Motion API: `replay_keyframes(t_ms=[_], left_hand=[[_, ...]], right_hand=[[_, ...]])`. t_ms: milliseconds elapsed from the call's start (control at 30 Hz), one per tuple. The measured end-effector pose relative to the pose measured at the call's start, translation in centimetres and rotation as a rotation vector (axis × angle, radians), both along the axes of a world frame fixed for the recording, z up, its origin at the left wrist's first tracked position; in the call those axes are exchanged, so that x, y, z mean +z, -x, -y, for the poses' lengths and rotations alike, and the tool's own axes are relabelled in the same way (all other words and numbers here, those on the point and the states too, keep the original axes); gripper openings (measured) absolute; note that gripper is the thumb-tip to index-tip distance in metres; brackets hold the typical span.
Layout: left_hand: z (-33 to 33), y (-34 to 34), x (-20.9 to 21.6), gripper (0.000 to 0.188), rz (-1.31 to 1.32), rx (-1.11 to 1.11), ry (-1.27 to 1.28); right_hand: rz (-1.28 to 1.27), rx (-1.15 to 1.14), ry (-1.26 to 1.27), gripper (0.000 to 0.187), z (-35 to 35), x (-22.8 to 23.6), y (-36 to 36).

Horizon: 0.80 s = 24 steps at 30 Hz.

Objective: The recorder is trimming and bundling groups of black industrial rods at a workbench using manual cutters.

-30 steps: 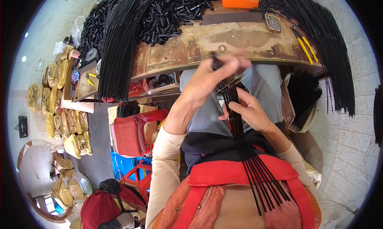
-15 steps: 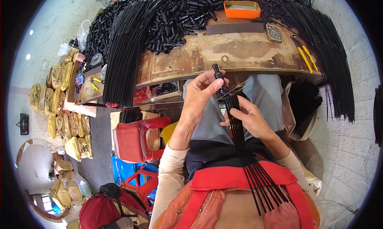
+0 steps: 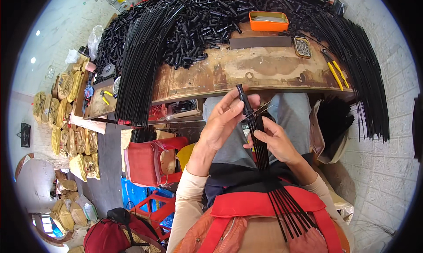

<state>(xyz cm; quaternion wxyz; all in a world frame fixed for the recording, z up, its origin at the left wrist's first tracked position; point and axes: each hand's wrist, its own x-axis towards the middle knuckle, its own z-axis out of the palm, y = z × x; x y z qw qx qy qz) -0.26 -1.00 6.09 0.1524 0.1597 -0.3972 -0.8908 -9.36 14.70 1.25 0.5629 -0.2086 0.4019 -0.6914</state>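
Observation:
My left hand [image 3: 221,117] pinches a black plastic tube [image 3: 243,99] between thumb and fingers, some fingertips stretched out behind it. The tube stands tilted in front of the bench edge, with its narrow end up. Below it, a bundle of thin black rods [image 3: 263,158], like umbrella ribs, hangs from the tube's lower end. My right hand [image 3: 277,141] is closed round the upper part of this bundle. Thin wire ends [image 3: 265,106] stick out where tube and rods meet; the join itself is partly hidden. Lower down, the rods fan out over my red apron [image 3: 260,203].
Across the wooden bench [image 3: 220,79] lie heaped black tubes [image 3: 194,37], two rod bundles [image 3: 141,63] [image 3: 357,68], an orange box [image 3: 269,22], a small tray of metal bits [image 3: 302,47] and yellow-handled pliers [image 3: 337,72]. A red chair [image 3: 147,160] stands left.
The tube and my left hand have come slightly lower, and fingers of that hand have loosened behind the tube. My right hand keeps its hold. The whole view has shifted slightly.

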Motion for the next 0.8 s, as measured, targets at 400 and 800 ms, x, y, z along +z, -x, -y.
replay_keyframes(t_ms=[400,800], left_hand=[[-0.4,0.1,-0.3,0.032,0.092,0.113,0.117],[0.0,0.6,-1.5,0.033,0.118,0.223,0.469]], right_hand=[[-0.047,0.043,0.014,0.027,0.2,-0.2,0.4],[-0.06,0.067,0.02,0.029,0.2,-0.7,0.8]])
